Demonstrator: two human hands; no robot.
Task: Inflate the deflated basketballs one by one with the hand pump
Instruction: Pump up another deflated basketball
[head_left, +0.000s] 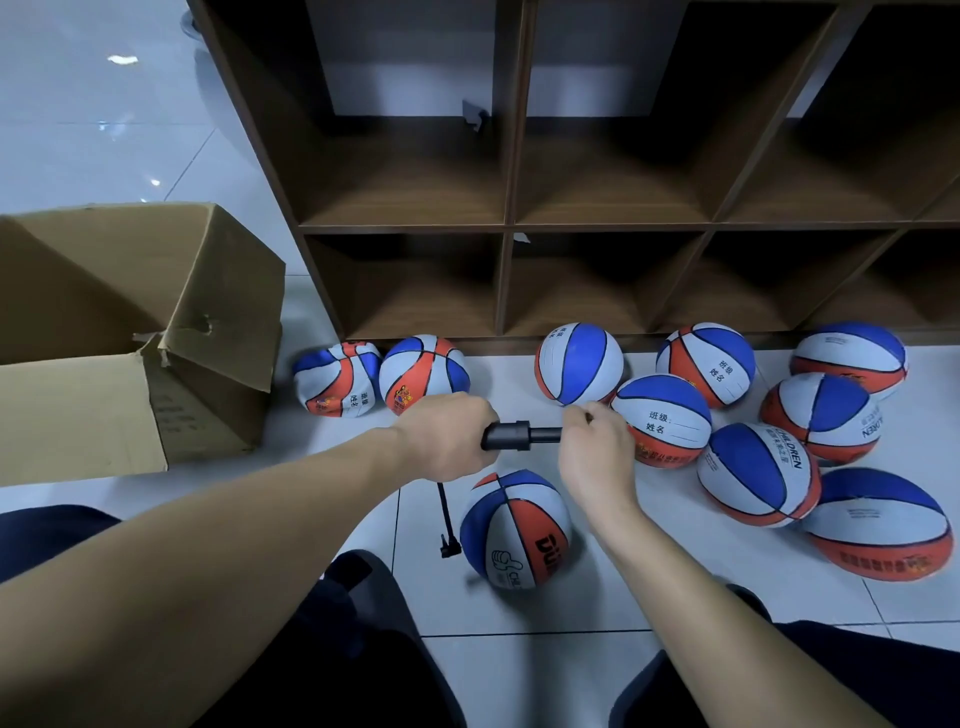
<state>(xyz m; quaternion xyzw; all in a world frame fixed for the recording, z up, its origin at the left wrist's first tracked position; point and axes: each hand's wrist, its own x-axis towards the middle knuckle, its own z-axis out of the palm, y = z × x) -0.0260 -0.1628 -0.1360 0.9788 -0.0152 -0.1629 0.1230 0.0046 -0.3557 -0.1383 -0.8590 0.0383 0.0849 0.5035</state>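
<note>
A black hand pump (519, 435) lies level above the floor between my hands. My left hand (449, 436) grips its thick barrel end. My right hand (597, 449) grips the other end, which is hidden inside my fingers. A thin black hose (448, 514) hangs from the pump down to the floor, and its tip lies beside a red, white and blue basketball (514, 530) just below my hands. A dented, deflated ball (337, 379) sits at the far left beside a rounder one (423, 371).
Several more tricolour basketballs (758, 473) crowd the white tile floor to the right. A dark wooden cubby shelf (509, 226) stands behind them. An open cardboard box (130, 338) sits at the left. My dark-clothed knees (337, 649) fill the bottom.
</note>
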